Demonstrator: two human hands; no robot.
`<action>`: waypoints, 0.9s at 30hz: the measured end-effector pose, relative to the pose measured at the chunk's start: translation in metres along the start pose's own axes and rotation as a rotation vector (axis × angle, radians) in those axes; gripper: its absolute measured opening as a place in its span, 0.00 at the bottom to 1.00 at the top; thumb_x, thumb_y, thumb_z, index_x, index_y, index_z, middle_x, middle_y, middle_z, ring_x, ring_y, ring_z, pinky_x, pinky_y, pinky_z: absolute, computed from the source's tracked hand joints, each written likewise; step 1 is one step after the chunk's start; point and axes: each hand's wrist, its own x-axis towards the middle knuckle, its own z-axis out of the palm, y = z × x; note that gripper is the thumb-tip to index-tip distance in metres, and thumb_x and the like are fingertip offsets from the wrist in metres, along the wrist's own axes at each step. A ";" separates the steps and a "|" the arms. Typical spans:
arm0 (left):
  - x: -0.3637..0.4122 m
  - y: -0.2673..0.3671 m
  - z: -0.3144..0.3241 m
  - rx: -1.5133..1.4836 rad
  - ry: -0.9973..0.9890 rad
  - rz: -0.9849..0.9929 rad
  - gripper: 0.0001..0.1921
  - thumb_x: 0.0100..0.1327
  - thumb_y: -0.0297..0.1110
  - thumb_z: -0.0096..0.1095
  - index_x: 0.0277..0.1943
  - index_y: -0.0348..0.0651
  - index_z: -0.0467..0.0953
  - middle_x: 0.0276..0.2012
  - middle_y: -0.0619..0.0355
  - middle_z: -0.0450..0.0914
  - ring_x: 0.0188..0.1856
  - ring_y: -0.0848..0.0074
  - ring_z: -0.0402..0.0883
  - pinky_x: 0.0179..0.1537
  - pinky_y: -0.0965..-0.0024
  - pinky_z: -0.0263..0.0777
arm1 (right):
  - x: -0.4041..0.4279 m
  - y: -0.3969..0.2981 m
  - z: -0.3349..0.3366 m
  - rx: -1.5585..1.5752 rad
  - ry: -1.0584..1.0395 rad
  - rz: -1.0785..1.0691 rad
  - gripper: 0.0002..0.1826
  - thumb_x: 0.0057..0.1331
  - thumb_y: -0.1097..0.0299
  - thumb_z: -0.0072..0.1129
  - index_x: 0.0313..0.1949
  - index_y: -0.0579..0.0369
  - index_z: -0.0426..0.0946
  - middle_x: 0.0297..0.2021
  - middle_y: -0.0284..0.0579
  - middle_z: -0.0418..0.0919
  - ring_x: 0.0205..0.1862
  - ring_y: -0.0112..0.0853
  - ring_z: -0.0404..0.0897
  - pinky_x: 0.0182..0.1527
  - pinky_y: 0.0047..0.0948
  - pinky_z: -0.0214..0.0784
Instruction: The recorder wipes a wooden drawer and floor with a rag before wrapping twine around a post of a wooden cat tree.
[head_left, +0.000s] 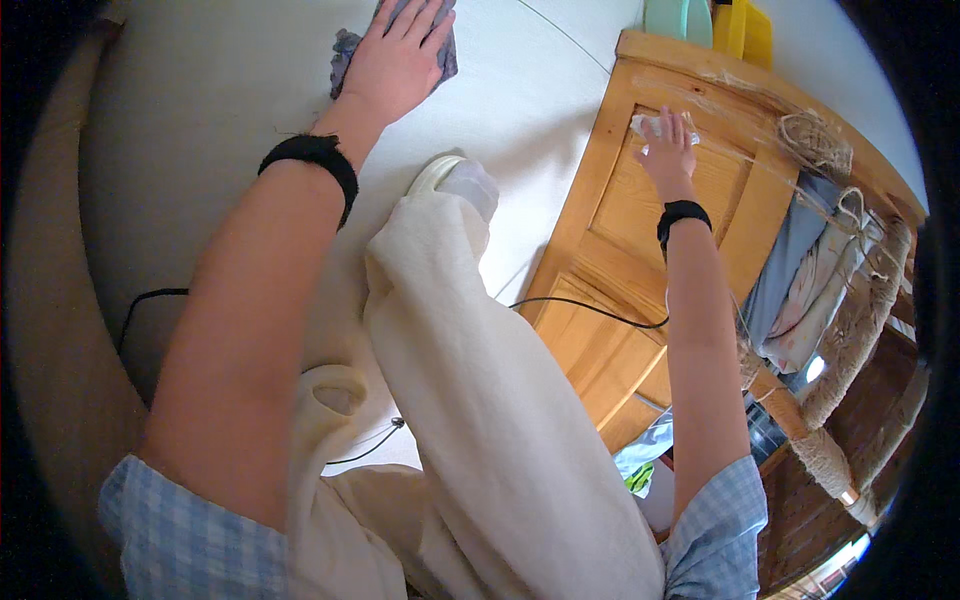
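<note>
My left hand (394, 67) lies flat, fingers spread, on a grey-purple cloth (442, 64) that rests against a pale surface at the top. My right hand (670, 154) reaches over the wooden panelled door (675, 202), its fingers spread over a crumpled white tissue or wipe (643, 126); whether the fingers grip it cannot be told. Black bands circle both wrists. My leg in cream trousers (465, 322) stretches between the arms, the foot near the pale surface.
Twine (814, 142) is bundled on the wooden frame at the right, above hanging fabrics (810, 292) and rope-wrapped posts (821, 457). Green (677, 19) and yellow plastic items (742, 34) stand behind the wood's top edge. A black cable (592, 301) crosses the door.
</note>
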 end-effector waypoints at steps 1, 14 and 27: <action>-0.001 0.003 0.000 0.074 -0.029 -0.029 0.28 0.62 0.39 0.49 0.64 0.41 0.60 0.67 0.52 0.56 0.70 0.65 0.50 0.69 0.56 0.40 | -0.002 -0.004 0.003 0.031 -0.020 -0.037 0.32 0.64 0.47 0.48 0.67 0.27 0.53 0.72 0.34 0.32 0.73 0.33 0.34 0.70 0.37 0.34; 0.001 -0.004 -0.005 0.016 0.012 0.020 0.27 0.63 0.39 0.45 0.63 0.34 0.61 0.66 0.47 0.57 0.69 0.62 0.50 0.69 0.55 0.38 | -0.019 -0.014 0.021 0.028 0.202 0.032 0.26 0.64 0.50 0.48 0.63 0.28 0.61 0.71 0.38 0.40 0.72 0.36 0.39 0.69 0.44 0.32; 0.000 -0.007 -0.003 0.026 0.064 0.068 0.26 0.62 0.38 0.47 0.61 0.33 0.63 0.65 0.46 0.58 0.68 0.61 0.52 0.69 0.55 0.40 | -0.022 -0.019 0.011 0.059 0.053 0.047 0.26 0.68 0.46 0.36 0.66 0.22 0.53 0.72 0.34 0.31 0.73 0.34 0.32 0.68 0.51 0.24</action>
